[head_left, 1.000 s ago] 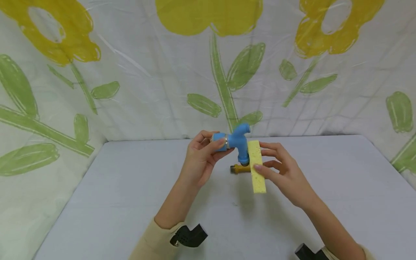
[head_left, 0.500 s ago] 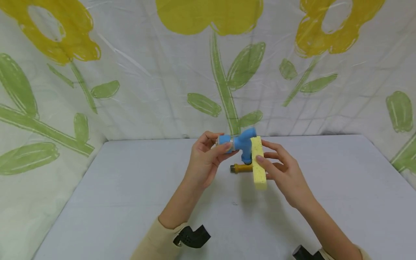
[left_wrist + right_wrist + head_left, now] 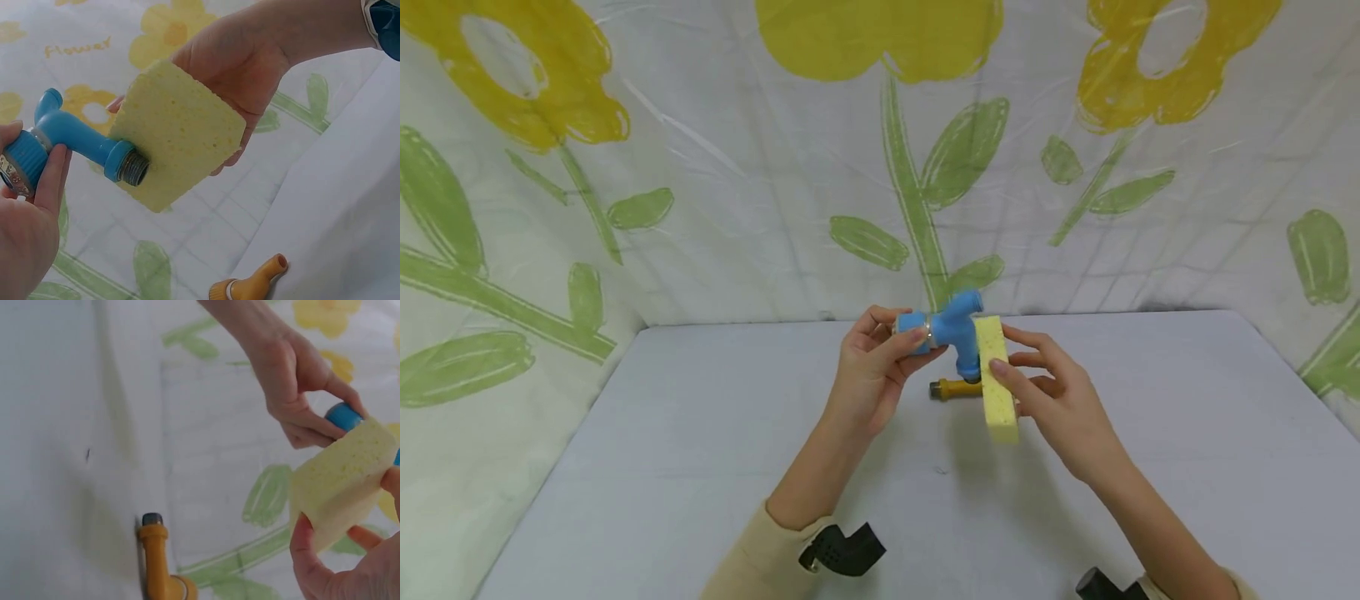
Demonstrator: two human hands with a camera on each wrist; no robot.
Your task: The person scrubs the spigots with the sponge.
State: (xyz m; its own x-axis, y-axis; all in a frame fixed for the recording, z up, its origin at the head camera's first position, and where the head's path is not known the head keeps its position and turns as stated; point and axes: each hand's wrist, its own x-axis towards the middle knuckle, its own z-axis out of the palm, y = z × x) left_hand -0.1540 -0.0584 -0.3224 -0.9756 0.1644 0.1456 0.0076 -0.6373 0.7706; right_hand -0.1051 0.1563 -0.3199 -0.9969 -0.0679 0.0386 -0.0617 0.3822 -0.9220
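Observation:
My left hand [image 3: 867, 379] grips the base of a blue plastic faucet [image 3: 958, 327] between thumb and fingers, above the table. The faucet's threaded spout end points down and overlaps the sponge in the left wrist view. In my right hand [image 3: 1066, 404] is a yellow rectangular sponge [image 3: 997, 392], pinched with the thumb on the near side and the fingers behind. Its broad, flat face lies right along the blue faucet [image 3: 78, 136], as seen from the left wrist. From the right wrist, the sponge [image 3: 340, 481] hides most of the faucet.
An orange-yellow faucet [image 3: 951, 389] lies on the white table [image 3: 700, 467] behind the hands, partly hidden by the sponge. A white sheet [image 3: 737, 208] with painted flowers hangs along the table's back edge. Black wrist devices [image 3: 844, 550] sit at the cuffs.
Over the last second, the blue faucet has shifted slightly right, then a little back left. The sponge has tilted so its lower end shows, and keeps close to the faucet.

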